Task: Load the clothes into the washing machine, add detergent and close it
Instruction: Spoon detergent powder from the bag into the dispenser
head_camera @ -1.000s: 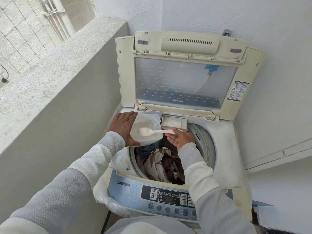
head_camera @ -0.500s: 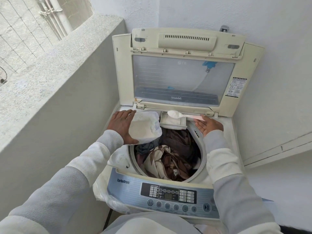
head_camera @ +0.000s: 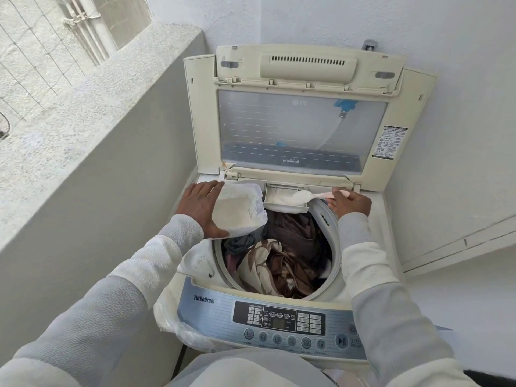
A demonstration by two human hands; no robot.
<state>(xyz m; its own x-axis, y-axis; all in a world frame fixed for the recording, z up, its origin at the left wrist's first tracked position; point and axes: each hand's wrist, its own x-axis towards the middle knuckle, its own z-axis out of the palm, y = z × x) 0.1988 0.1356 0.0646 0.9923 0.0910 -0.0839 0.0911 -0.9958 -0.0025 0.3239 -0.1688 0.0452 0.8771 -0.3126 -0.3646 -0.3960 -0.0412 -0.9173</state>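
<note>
1. White detergent powder [head_camera: 234, 217] fills an open bag [head_camera: 251, 191]; left hand [head_camera: 202, 209] fingers curl round it, over the left rim of the drum [head_camera: 331, 244].
2. Right hand [head_camera: 350, 203] fingers pinch a pink spoon [head_camera: 307, 195] by its handle, heaped bowl over the detergent drawer [head_camera: 282, 203].
3. Brown clothes [head_camera: 279, 258] lie in the drum; lid [head_camera: 301, 127] stands open.

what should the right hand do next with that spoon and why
Probably tip the spoon over: the right hand holds it heaped with powder just above the open detergent drawer, while the left hand holds the powder tub beside it.
</note>
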